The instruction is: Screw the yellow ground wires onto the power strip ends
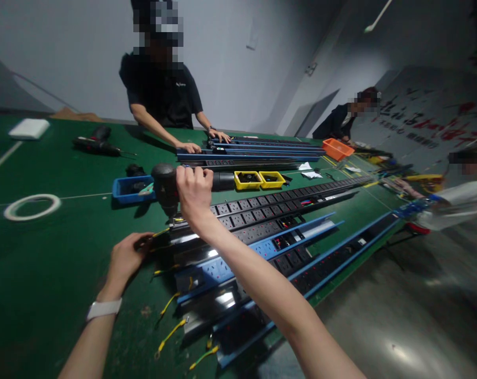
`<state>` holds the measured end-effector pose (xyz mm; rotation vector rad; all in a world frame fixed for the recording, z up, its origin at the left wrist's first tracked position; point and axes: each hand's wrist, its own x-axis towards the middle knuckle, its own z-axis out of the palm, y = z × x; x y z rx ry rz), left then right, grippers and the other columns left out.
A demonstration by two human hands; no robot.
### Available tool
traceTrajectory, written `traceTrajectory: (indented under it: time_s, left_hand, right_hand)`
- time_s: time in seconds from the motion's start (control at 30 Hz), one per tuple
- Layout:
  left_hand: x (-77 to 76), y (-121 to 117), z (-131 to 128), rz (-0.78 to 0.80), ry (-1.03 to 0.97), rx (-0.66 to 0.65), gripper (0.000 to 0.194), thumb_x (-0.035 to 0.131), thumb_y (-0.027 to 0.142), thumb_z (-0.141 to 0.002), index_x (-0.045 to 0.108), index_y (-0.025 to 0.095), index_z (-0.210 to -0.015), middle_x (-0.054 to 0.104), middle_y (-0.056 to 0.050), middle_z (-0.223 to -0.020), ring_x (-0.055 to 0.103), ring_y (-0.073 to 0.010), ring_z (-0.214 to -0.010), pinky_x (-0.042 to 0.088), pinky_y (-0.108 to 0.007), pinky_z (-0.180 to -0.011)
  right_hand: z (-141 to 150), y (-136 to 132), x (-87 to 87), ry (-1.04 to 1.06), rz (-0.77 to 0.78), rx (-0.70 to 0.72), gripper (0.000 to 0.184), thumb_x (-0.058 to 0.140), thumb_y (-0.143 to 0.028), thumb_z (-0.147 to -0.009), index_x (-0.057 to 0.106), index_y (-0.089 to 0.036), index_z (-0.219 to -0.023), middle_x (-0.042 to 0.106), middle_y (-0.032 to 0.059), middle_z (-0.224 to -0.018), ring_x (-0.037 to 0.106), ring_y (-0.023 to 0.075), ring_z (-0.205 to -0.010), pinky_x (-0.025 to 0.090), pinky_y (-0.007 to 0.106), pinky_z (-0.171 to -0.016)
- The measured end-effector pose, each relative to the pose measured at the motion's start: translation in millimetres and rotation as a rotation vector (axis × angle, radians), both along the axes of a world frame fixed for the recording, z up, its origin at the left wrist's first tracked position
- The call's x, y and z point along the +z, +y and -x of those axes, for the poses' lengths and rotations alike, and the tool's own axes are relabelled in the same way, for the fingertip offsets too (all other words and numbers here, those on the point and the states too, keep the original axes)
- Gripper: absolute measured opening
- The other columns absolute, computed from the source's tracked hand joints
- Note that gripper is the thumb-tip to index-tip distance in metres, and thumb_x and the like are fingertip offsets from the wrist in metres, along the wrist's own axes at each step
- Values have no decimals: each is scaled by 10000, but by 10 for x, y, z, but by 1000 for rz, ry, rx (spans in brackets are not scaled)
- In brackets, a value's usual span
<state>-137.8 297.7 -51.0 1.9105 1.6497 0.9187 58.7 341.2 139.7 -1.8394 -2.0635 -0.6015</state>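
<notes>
My right hand (194,192) is wrapped round the grip of a black power drill (165,184), which points down at the near end of a black power strip (246,205). Fingers of my left hand (128,255) are pinched together on a yellow-green wire (161,232) at that same end. Several more strips in black and blue housings lie alongside, such as a blue power strip (262,248). From their near ends stick out short yellow-green leads with ring terminals, like this loose lead (171,335). The drill's tip is hard to make out.
Behind the drill, a blue bin (131,190) and two yellow bins (247,180) stand on the green table (64,273). Another drill (98,142) and a white tape roll (32,207) lie left. Across the table, a person (163,89) handles strips near an orange basket (336,149).
</notes>
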Motion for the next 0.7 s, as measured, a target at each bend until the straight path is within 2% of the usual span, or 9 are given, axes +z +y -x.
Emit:
traceTrajectory:
  time_s: [0.13,0.47,0.7]
  left_hand:
    - [19,-9,-9,2,-6,7,404,524,493,-817,739,209,-1007,721,-39,-1019,667,-158,-843,516,-231,-772]
    - [54,-11,-12,8,-8,4,398,519,470,-818,740,202,-1012,720,-51,-1015,669,-168,-880,515,-238,-778]
    - [80,-32,-27,9,-10,15,406,518,493,-831,743,205,-1007,718,-51,-1014,666,-167,-875,503,-231,-754]
  right_hand:
    - [1,23,-4,17,-6,0,387,185,-209,-1003,564,-194,-1081,616,80,-1061,525,176,-1038,379,401,-980]
    - [6,33,17,40,-2,30,353,227,-193,-994,569,-163,-1077,619,100,-1039,516,168,-1038,380,397,-995]
    - [-35,63,-30,55,-18,10,363,221,-210,-999,574,-173,-1075,622,98,-1032,523,173,-1032,379,397,-981]
